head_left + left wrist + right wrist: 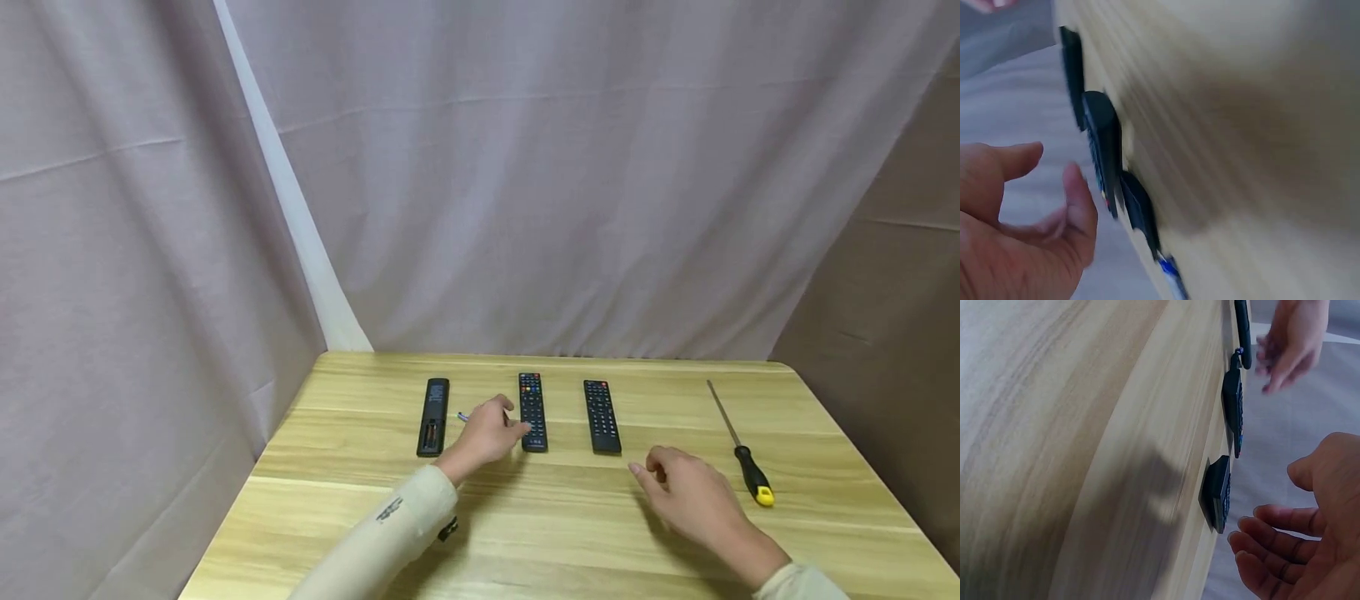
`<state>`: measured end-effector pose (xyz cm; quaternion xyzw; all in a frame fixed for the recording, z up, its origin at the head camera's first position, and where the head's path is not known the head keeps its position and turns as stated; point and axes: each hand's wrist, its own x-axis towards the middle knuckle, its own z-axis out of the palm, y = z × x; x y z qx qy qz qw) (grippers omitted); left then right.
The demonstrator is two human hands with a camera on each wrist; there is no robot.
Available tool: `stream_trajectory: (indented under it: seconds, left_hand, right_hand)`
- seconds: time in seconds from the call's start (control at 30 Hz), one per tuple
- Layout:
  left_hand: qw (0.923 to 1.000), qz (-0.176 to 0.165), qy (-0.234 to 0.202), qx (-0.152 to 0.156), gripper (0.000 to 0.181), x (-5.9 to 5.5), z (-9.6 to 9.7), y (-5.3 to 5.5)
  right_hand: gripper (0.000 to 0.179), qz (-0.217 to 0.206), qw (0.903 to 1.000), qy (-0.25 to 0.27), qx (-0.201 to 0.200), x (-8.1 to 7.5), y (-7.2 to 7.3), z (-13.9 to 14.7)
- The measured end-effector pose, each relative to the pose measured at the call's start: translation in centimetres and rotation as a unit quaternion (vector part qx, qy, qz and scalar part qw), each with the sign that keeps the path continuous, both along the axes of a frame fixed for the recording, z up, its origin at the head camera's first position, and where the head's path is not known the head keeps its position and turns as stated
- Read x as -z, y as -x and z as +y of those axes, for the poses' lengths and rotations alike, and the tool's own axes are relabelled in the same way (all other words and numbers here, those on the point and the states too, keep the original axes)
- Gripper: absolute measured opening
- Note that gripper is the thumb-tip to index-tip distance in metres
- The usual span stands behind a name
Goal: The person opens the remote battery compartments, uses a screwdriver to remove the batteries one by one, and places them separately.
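Note:
Three black remote controls lie on the wooden table. My left hand [489, 433] hovers at the left edge of the middle remote [533, 412]. Its thumb and fingers are apart with nothing between them in the left wrist view. A blue-tipped slim thing [462, 417] pokes out beside that hand, and a curved black piece [1139, 209] shows next to it in the left wrist view. The left remote [433, 417] is face down with its battery compartment uncovered. My right hand [693, 496] is raised with loosely bent fingers, holding nothing, near the right remote [602, 417], which lies face up.
A screwdriver [752, 475] with a black and yellow handle lies to the right of my right hand. Beside the left sleeve a small dark object [447, 528] shows. Grey curtains [525, 208] hang behind the table [570, 517] and along its sides.

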<state>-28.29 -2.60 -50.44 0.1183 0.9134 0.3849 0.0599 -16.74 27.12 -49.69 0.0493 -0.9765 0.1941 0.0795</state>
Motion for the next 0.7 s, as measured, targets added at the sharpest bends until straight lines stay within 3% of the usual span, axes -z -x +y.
stream_trajectory:
  seconds: [0.17, 0.33, 0.47, 0.7]
  left_hand:
    - [0.9904, 0.047, 0.128, -0.022, 0.082, 0.0, 4.2, 2.5]
    - [0.9776, 0.049, 0.197, -0.055, 0.094, 0.4, 6.3, 4.0]
    - [0.9762, 0.045, 0.203, -0.062, 0.085, 1.0, 6.8, 4.6]
    - [0.9839, 0.036, 0.162, -0.068, 0.067, 1.7, 6.4, 4.8]
  right_hand:
    - [0.028, 0.004, 1.0, -0.005, 0.007, -0.3, -0.2, 0.1]
    - [0.029, 0.006, 0.9999, -0.006, 0.011, -0.4, -0.3, 0.3]
    - [0.026, 0.015, 0.9998, -0.004, 0.013, -0.5, -0.6, 0.2]
    - [0.025, 0.028, 0.9996, -0.006, 0.007, -0.8, -0.4, 0.0]
